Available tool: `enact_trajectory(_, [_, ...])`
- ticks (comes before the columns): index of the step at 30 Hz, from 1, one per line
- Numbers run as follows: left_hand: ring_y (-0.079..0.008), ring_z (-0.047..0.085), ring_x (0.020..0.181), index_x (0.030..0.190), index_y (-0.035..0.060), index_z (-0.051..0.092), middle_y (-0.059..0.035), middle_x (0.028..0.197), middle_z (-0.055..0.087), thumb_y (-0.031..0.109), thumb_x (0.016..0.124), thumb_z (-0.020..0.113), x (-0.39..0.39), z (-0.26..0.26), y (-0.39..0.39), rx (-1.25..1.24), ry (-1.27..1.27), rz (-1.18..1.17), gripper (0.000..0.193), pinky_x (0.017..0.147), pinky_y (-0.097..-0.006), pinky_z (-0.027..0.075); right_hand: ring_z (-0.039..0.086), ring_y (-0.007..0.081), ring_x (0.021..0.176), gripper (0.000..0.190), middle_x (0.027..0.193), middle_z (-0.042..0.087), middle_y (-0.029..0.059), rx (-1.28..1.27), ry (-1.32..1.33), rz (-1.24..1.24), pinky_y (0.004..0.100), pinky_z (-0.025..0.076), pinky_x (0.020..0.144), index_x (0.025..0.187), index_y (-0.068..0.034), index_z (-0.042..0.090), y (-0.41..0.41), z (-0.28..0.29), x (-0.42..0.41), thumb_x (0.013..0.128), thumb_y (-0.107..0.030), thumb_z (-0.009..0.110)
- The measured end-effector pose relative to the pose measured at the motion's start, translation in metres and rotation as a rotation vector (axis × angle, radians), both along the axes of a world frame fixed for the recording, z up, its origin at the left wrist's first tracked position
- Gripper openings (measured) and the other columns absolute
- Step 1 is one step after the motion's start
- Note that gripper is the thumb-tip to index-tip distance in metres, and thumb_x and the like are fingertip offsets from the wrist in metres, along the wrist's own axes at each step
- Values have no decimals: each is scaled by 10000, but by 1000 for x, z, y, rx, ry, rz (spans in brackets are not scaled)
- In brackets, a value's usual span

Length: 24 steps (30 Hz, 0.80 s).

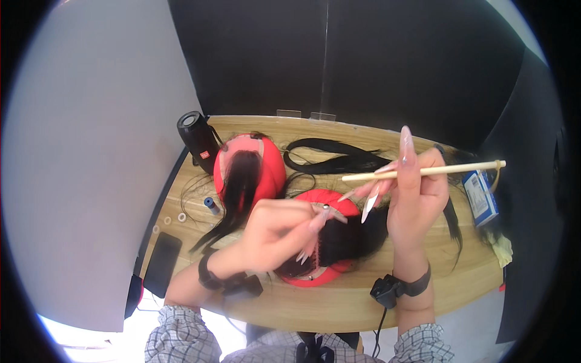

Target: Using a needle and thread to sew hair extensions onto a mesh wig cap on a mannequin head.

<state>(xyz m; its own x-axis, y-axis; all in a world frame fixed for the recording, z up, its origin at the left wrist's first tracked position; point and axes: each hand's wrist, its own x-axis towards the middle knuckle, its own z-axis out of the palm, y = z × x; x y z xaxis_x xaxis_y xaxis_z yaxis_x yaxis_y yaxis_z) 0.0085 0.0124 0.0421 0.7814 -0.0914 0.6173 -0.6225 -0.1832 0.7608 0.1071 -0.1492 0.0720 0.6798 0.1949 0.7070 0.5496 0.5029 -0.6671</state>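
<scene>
My right hand is raised above the table and grips a thin pale wooden stick, with the thumb pointing up. A band is looped at the stick's right end. My left hand has its fingers curled over the near red wig head. Whether it pinches anything is unclear. Black hair spreads from the lace on that head and passes under my left fingers. A second red wig head, with a lace cap and a black hair lock, stands behind to the left.
A black cylindrical speaker stands at the back left, above a blue spool, small rings and a dark phone-like slab. A loose black hair bundle lies at the back. A blue-and-white box is at right.
</scene>
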Motion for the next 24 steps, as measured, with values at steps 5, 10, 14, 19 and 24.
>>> enact_trajectory(5, [-113, 551, 598, 586, -17, 546, -51, 574, 527, 81, 953, 497, 7, 9, -3, -130, 149, -12, 383, 616, -265, 468, 609, 150, 490, 193, 632, 594, 116, 97, 42, -33, 291, 568, 498, 789, -6, 450, -5, 18, -1, 954, -90, 503])
enact_trajectory(10, [-109, 556, 603, 583, -10, 538, -39, 580, 514, 83, 950, 502, 9, 22, -1, -123, 136, -31, 381, 594, -243, 442, 612, 156, 524, 250, 677, 579, 67, 181, 59, -157, 308, 577, 517, 1112, 20, 451, -35, 21, 11, 980, -191, 455])
enact_trajectory(14, [-115, 574, 576, 587, -3, 532, -31, 566, 508, 98, 954, 504, 11, 26, 0, -111, 108, 13, 381, 554, -238, 435, 609, 126, 677, 328, 800, 606, 73, 289, -2, -435, 280, 561, 642, 1163, 46, 523, -61, 21, 36, 997, -218, 419])
enact_trajectory(19, [-110, 590, 570, 591, -2, 527, -29, 562, 514, 107, 956, 504, 9, 29, 1, -168, 95, 46, 382, 545, -237, 437, 612, 115, 640, 269, 925, 669, 154, -290, -122, -277, 216, 503, 500, 1005, 3, 595, -64, 22, 29, 993, -221, 447])
enact_trajectory(24, [-94, 533, 534, 595, 4, 536, -28, 569, 521, 106, 952, 508, 9, 24, 6, -171, 33, 82, 373, 521, -239, 408, 592, 202, 749, 207, 719, 609, 95, -872, -239, 92, 325, 455, 663, 907, -52, 698, -3, -2, -7, 719, -112, 760])
